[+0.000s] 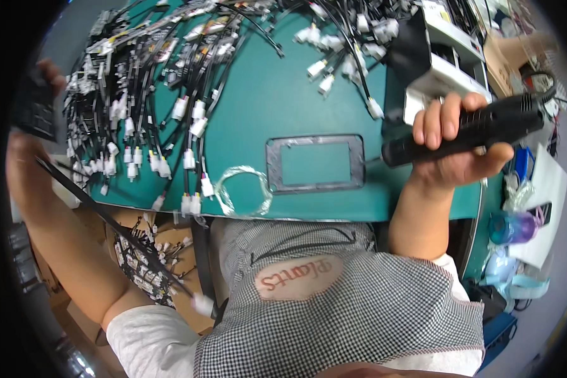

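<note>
Cable harnesses are crowding my left; the green bench is stretching open beyond the black frame near its front edge. My right hand is gripping an electric screwdriver, my left hand a black housing.

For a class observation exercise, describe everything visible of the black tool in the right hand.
The black tool is thick, cylindrical and plastic-looking, with ridges near its right end and a thin, blurred bit at its left. The right hand grips it. It slants slightly, bit toward the black frame; contact there is unclear.
</note>
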`<control>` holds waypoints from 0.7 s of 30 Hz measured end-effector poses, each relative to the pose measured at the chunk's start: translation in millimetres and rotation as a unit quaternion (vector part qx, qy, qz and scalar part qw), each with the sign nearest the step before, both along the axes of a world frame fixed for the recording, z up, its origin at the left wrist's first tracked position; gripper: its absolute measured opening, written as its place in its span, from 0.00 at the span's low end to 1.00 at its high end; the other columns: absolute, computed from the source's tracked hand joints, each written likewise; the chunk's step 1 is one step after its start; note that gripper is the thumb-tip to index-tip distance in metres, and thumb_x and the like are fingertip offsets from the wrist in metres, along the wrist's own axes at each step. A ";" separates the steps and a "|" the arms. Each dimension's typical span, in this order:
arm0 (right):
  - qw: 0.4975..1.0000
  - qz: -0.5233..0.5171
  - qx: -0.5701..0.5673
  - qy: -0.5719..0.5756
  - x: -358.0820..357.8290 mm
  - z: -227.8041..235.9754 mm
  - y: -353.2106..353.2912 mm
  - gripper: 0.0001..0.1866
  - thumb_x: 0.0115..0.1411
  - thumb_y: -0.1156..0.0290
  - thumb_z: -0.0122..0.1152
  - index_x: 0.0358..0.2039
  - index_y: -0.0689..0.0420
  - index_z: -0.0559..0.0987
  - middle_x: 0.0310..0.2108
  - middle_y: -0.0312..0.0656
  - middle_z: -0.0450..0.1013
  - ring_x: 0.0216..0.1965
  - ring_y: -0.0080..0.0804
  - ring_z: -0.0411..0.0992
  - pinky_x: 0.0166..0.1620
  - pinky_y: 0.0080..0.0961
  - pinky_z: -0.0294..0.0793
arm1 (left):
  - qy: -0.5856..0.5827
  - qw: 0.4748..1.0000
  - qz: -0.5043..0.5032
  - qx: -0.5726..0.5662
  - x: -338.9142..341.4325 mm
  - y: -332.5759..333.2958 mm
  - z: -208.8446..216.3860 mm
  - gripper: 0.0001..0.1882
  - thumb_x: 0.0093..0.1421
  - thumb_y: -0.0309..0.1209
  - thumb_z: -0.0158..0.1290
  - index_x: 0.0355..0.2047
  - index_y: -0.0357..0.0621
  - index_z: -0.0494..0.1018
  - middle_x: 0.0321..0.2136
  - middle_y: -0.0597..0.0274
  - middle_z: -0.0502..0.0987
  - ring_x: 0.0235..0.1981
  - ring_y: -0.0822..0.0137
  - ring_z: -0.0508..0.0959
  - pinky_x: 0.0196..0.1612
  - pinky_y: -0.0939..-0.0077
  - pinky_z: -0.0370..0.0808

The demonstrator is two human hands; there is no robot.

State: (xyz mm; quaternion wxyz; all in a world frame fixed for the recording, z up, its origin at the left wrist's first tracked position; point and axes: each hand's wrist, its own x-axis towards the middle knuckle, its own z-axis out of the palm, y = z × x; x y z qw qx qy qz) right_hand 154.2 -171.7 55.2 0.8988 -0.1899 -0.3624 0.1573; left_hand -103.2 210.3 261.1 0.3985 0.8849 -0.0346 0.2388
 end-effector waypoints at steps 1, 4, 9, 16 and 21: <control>1.000 0.006 0.011 0.001 3.3 -1.7 -1.8 0.42 0.54 0.30 0.53 0.49 0.59 0.68 0.26 0.39 0.66 0.24 0.30 0.69 0.30 0.30 0.74 | 0.047 0.998 0.033 0.004 7.2 -24.8 -26.2 0.35 0.52 0.36 0.59 0.58 0.30 0.65 0.52 0.51 0.71 0.55 0.58 0.71 0.59 0.60 0.66; 0.999 -0.017 -0.001 -0.047 13.0 -3.5 -9.3 0.42 0.54 0.29 0.51 0.49 0.58 0.69 0.28 0.40 0.68 0.25 0.32 0.70 0.30 0.31 0.74 | 0.114 0.979 -0.050 0.162 58.4 -115.9 -109.3 0.35 0.44 0.32 0.63 0.55 0.37 0.70 0.47 0.50 0.73 0.48 0.56 0.75 0.53 0.65 0.71; 0.998 -0.004 0.032 -0.055 30.1 -16.1 -17.8 0.43 0.53 0.29 0.51 0.50 0.59 0.72 0.29 0.41 0.69 0.27 0.34 0.69 0.31 0.32 0.71 | 0.191 0.960 -0.023 0.204 86.4 -198.1 -194.3 0.31 0.41 0.32 0.68 0.49 0.49 0.76 0.40 0.56 0.75 0.41 0.55 0.75 0.43 0.65 0.74; 0.998 0.006 0.000 -0.066 37.0 -19.2 -27.7 0.43 0.51 0.31 0.58 0.49 0.61 0.71 0.30 0.40 0.69 0.29 0.33 0.68 0.34 0.33 0.69 | 0.094 0.958 -0.005 0.270 93.1 -213.7 -242.9 0.25 0.42 0.37 0.68 0.44 0.53 0.79 0.44 0.56 0.75 0.47 0.52 0.74 0.49 0.58 0.71; 0.996 0.013 -0.011 -0.087 41.0 -19.7 -27.1 0.44 0.50 0.30 0.57 0.49 0.60 0.72 0.31 0.39 0.69 0.29 0.33 0.69 0.35 0.33 0.69 | 0.132 0.949 0.009 0.287 90.5 -211.5 -234.0 0.22 0.46 0.39 0.66 0.43 0.57 0.79 0.51 0.51 0.71 0.54 0.48 0.70 0.56 0.47 0.66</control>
